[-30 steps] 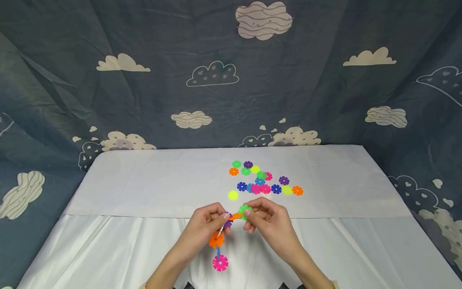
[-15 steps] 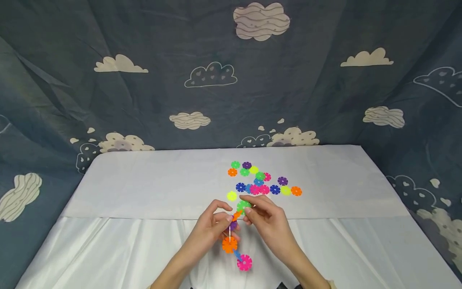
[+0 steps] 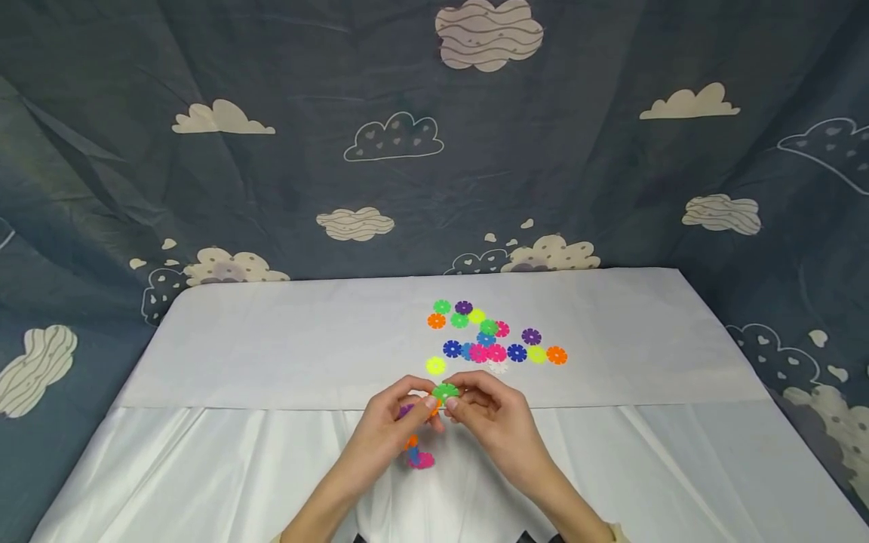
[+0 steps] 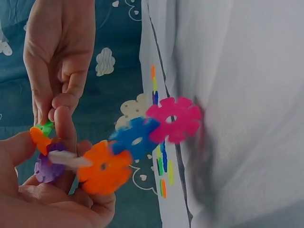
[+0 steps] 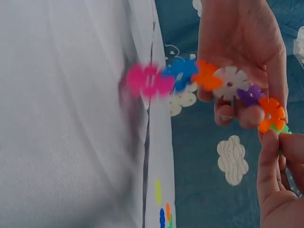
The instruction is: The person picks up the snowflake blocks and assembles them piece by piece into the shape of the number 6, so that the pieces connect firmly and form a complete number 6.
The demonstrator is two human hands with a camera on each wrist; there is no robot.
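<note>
A chain of notched, snowflake-shaped plastic discs hangs between the hands. From the top it runs green disc (image 3: pixel 445 391), orange disc (image 5: pixel 271 115), purple disc (image 4: pixel 49 168), white disc (image 5: pixel 231 83), second orange disc (image 4: pixel 104 167), blue disc (image 4: pixel 136 137) and pink disc (image 4: pixel 175 119). My right hand (image 3: pixel 501 424) pinches the green disc between thumb and fingers. On the other side my left hand (image 3: pixel 388 427) grips the chain at the upper orange disc, its thumb near the green one. The lower discs dangle below the left hand, blurred in the wrist views.
Several loose discs lie beyond the hands on the white table (image 3: pixel 271 347), among them a yellow disc (image 3: pixel 436 366), a white disc (image 3: pixel 498 367) and an orange disc (image 3: pixel 557 355). A dark cloud-print cloth (image 3: pixel 407 181) hangs behind the table.
The hands have drawn closer together, and the green disc has tilted flatter and moved left. The dangling end swung right, then back left and up. The loose discs stay as they were.
</note>
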